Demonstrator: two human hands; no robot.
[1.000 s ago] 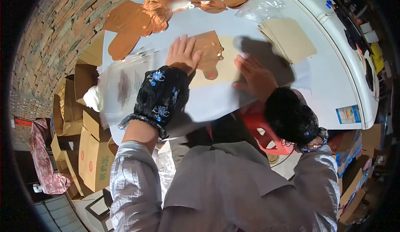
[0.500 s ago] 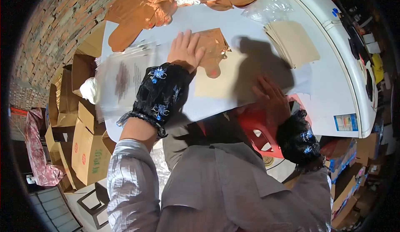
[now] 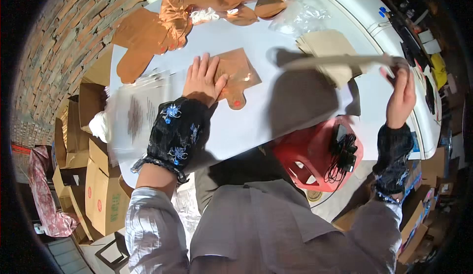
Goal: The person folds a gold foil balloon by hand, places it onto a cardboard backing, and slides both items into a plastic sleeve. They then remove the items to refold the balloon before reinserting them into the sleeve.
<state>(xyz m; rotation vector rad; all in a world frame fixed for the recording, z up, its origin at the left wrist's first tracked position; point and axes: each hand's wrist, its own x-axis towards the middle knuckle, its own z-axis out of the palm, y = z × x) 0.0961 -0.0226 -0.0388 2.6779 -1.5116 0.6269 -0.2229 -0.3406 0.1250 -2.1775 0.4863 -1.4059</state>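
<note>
My left hand lies on the white table with its fingers stretched out, touching the left side of a copper-coloured foil piece with a rounded tab and a red spot. Raised at the right, my right hand is closed on the end of a beige sheet, seen nearly edge-on and blurred. Below and behind that sheet lies a stack of beige sheets, partly covered by it.
Clear plastic bags lie left on the table. Copper foil balloons, white string and clear plastic are along the back. A red stool holds black cables. Cardboard boxes stand at left.
My right hand has risen and moved right, lifting the beige sheet from the table beside the foil piece. In view, my left hand and the foil piece sit slightly lower and further left.
</note>
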